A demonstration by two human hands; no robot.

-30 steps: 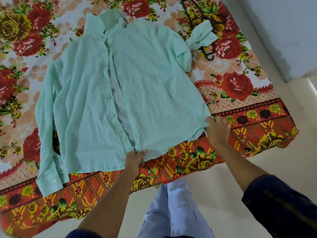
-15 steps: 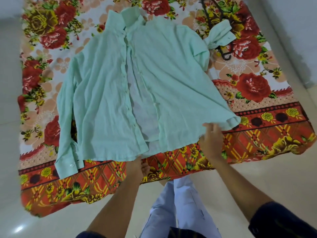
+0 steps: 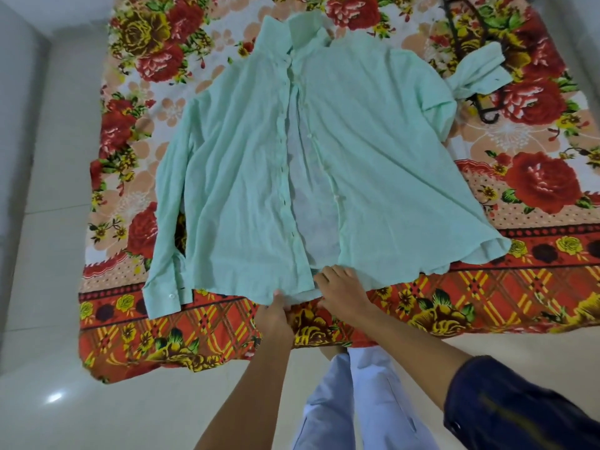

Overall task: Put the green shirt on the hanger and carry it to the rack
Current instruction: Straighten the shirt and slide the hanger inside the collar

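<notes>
A pale mint-green shirt [image 3: 373,164] is laid flat, front up, on a flowered bedsheet [image 3: 168,323] spread over a light tiled floor [image 3: 48,222]; the collar points away from the person and the hem lies nearest, over the sheet's red and yellow checked border; the front is unbuttoned, so that a strip of paler inner cloth is seen between the two button bands; the fabric is thin and lightly creased. One long sleeve is stretched straight down along the shirt's side at the picture's left, its cuff with a white button reaching the border; the other sleeve is bent back at the shoulder, with its cuff lying across a dark hanger [image 3: 487,110] on the sheet at the far right corner, so that only parts of the hanger are seen. The left hand [image 3: 276,315] is set at the hem of the near panel, its fingertips at the cloth's edge; whether the hem is pinched cannot be told. The right hand [image 3: 341,292] rests just beside it on the hem of the other panel, fingers bent down onto the cloth; an actual grip cannot be made out. A dark blue sleeve [image 3: 519,414] covers the right forearm; pale blue trousers [image 3: 373,404] are seen below.
</notes>
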